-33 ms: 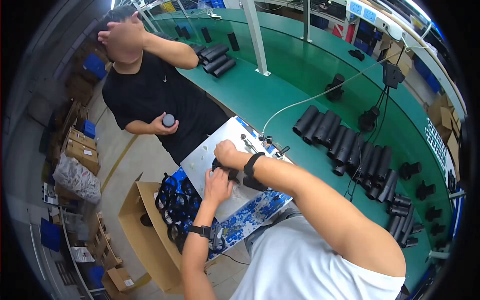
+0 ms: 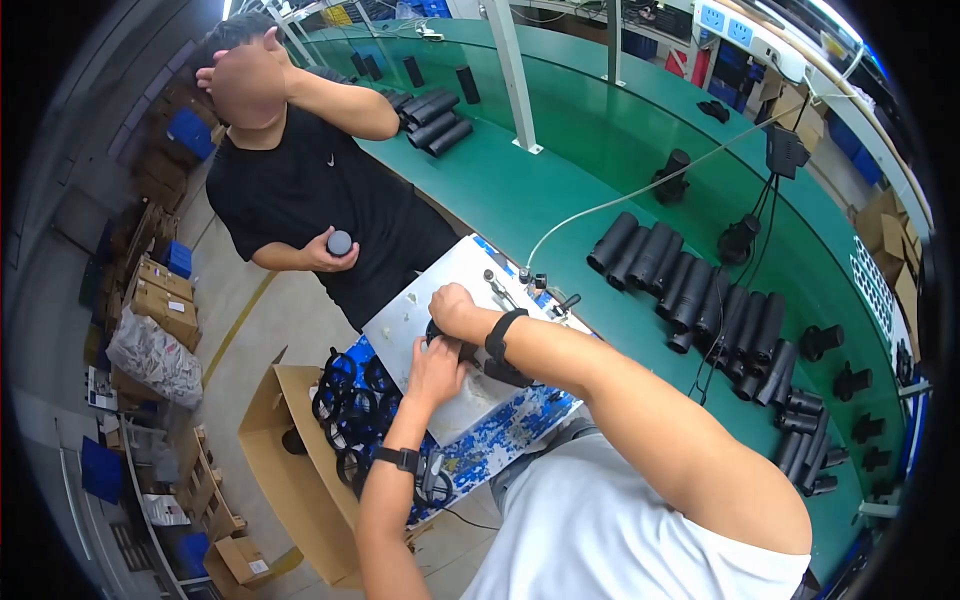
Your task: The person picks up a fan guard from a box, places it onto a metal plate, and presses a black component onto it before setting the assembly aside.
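Over the white work board (image 2: 397, 313), both of my hands meet at a black part (image 2: 466, 351), mostly covered by fingers, so its exact shape cannot be made out. My right hand (image 2: 457, 309) is closed over its top, knuckles up. From the near-left side my left hand (image 2: 436, 371) grips it with bent fingers. A metal clamp-like fitting (image 2: 499, 287) sits on the board just beyond my right hand. Under my right wrist lies a dark block-like thing (image 2: 505, 372), partly hidden by the arm.
Black rings (image 2: 350, 412) are heaped left of the board, beside an open cardboard box (image 2: 290, 500). Rows of black tubes (image 2: 655, 255) lie on the green bench (image 2: 555, 190) at right. Across from me a person (image 2: 320, 190) holds a round-ended dark cylinder (image 2: 339, 243).
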`<state>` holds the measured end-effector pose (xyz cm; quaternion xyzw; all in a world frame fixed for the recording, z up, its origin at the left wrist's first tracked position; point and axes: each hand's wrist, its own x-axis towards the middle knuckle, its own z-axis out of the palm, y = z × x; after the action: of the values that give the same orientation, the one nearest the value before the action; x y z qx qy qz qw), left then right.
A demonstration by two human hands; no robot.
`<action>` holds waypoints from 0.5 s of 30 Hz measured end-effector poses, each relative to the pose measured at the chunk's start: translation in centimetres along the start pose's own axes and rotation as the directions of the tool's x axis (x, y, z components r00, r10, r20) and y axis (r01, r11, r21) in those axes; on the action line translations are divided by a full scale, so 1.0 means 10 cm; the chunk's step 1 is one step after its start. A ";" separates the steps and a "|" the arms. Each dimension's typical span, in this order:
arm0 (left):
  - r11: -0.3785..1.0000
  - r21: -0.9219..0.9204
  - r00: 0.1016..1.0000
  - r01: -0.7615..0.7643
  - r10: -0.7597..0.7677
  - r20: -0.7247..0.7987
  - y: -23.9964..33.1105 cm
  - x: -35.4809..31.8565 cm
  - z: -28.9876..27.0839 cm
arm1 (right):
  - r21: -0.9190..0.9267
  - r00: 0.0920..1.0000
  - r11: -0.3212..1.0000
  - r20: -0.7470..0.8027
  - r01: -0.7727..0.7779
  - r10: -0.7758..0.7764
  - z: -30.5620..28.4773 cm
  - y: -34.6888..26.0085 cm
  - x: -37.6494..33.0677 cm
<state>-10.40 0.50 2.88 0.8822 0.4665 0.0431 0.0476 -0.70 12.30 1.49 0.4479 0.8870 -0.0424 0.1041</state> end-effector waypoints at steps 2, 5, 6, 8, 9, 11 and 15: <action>0.999 0.012 0.995 -0.032 0.031 0.091 -0.13 0.03 -0.06 | -0.034 0.994 0.999 0.111 -0.021 0.025 -0.11 -0.13 0.05; 0.994 0.058 0.986 -0.089 0.080 0.147 -0.23 0.05 -0.03 | -0.046 0.978 0.998 0.206 -0.035 0.044 -0.17 -0.08 0.07; 0.995 0.032 0.989 -0.091 0.087 0.121 -0.24 0.04 0.00 | -0.035 0.989 0.999 0.151 -0.001 0.006 -0.17 -0.07 0.05; 0.995 0.012 0.995 -0.100 0.100 0.002 -0.18 -0.02 0.06 | -0.007 0.999 1.000 0.043 0.021 -0.021 -0.13 -0.05 -0.05; 0.995 0.010 0.995 -0.103 0.103 0.003 -0.20 -0.02 0.07 | -0.006 0.999 1.000 0.046 0.018 -0.017 -0.16 -0.04 -0.04; 0.998 0.029 0.997 -0.054 0.052 0.050 -0.19 -0.01 0.07 | 0.042 1.000 0.999 -0.025 0.020 -0.018 -0.29 0.00 -0.13; 0.999 -0.032 0.998 -0.029 0.031 0.055 -0.15 -0.06 0.12 | 0.009 1.000 1.000 -0.017 -0.004 0.004 -0.24 -0.04 -0.21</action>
<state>-11.88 0.78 1.52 0.8890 0.4511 0.0266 0.0738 -0.16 10.84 4.30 0.4506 0.8867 -0.0423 0.0947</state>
